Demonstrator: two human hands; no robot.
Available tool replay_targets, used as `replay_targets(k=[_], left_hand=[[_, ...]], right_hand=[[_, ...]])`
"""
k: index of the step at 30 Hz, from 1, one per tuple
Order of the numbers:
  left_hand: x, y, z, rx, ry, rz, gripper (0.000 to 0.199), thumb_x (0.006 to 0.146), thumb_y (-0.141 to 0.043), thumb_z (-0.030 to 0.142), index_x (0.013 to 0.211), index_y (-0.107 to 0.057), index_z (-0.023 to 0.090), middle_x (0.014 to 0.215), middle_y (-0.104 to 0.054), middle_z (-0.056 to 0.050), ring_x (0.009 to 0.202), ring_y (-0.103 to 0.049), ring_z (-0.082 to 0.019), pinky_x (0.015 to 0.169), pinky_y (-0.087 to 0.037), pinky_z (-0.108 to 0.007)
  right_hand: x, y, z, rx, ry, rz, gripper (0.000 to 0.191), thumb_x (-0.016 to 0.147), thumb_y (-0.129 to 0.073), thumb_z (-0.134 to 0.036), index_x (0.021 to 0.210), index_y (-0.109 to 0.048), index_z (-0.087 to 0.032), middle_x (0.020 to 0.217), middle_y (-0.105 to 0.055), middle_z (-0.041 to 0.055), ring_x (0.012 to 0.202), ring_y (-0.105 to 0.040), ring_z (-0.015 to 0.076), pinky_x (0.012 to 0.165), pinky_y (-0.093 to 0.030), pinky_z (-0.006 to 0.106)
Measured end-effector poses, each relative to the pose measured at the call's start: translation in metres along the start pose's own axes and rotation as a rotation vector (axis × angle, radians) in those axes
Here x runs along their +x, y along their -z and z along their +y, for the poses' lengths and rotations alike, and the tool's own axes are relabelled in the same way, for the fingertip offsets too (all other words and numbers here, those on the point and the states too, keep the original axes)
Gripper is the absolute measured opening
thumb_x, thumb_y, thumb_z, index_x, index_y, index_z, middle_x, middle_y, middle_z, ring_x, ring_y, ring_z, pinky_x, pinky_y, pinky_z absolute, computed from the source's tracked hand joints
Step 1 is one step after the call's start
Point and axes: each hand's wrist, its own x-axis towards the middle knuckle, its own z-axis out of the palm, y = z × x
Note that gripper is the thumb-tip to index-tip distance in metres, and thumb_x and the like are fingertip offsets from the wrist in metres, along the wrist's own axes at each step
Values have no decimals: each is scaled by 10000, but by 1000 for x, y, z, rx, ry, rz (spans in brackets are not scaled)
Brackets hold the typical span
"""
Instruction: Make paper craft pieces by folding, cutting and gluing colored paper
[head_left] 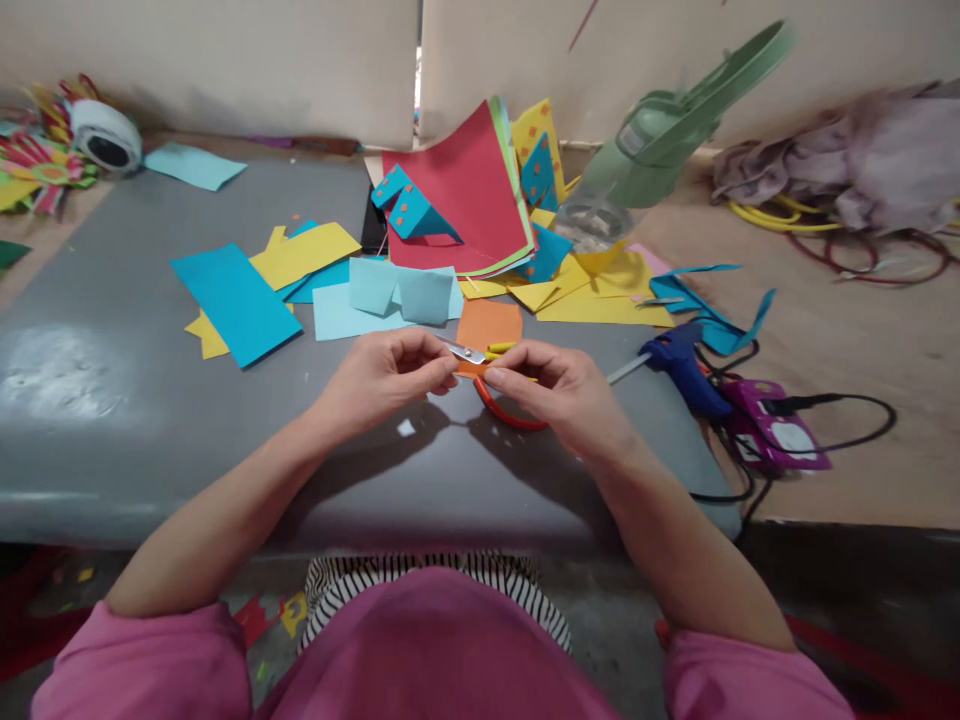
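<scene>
My left hand [401, 372] and my right hand [559, 390] meet over the front of the grey table. Both are closed in a pinch, with a small orange paper piece [471, 369] between the fingertips; its full shape is hidden by the fingers. Scissors with steel blades [463, 351] and a red-orange handle [508, 412] lie under and just behind my hands. Small yellow pieces [501, 348] show by the scissors' pivot, near my right fingers. An orange paper sheet [491, 322] lies just beyond, beside folded light blue paper [405, 292].
Blue paper [236, 305] and yellow paper [307, 255] lie to the left. Red sheets [461, 190] are stacked at the back, near a green-topped bottle [645, 140]. A blue glue gun [686, 365] with trailing cables and a purple power box [772, 425] sit at the right.
</scene>
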Motion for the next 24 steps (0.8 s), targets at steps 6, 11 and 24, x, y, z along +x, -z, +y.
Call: replay_targets(k=[6, 11, 24], left_hand=[[0, -1, 1, -31, 4, 53, 231, 880, -658, 395, 897, -685, 165, 875, -758, -37, 765, -707, -134, 647, -519, -221], [3, -3, -4, -106, 103, -94, 242, 793, -756, 381, 814, -658, 161, 741, -726, -18, 680, -677, -123, 627, -519, -227], [6, 7, -4, -317, 389, -418, 266, 699, -837, 364, 749, -662, 170, 680, -716, -15, 581, -643, -92, 534, -476, -186]], right_hand=[[-1, 0, -2, -10, 0, 9, 314, 816, -739, -481, 743, -659, -186, 662, -603, -16, 587, -473, 99, 559, -346, 260], [-1, -2, -3, -81, 30, -66, 333, 836, -719, -494, 740, -648, -183, 637, -561, -26, 555, -437, 91, 524, -342, 252], [1, 9, -1, -469, 722, -74, 65, 934, -673, -255, 932, -738, -258, 941, -723, 34, 845, -689, 142, 745, -560, 264]])
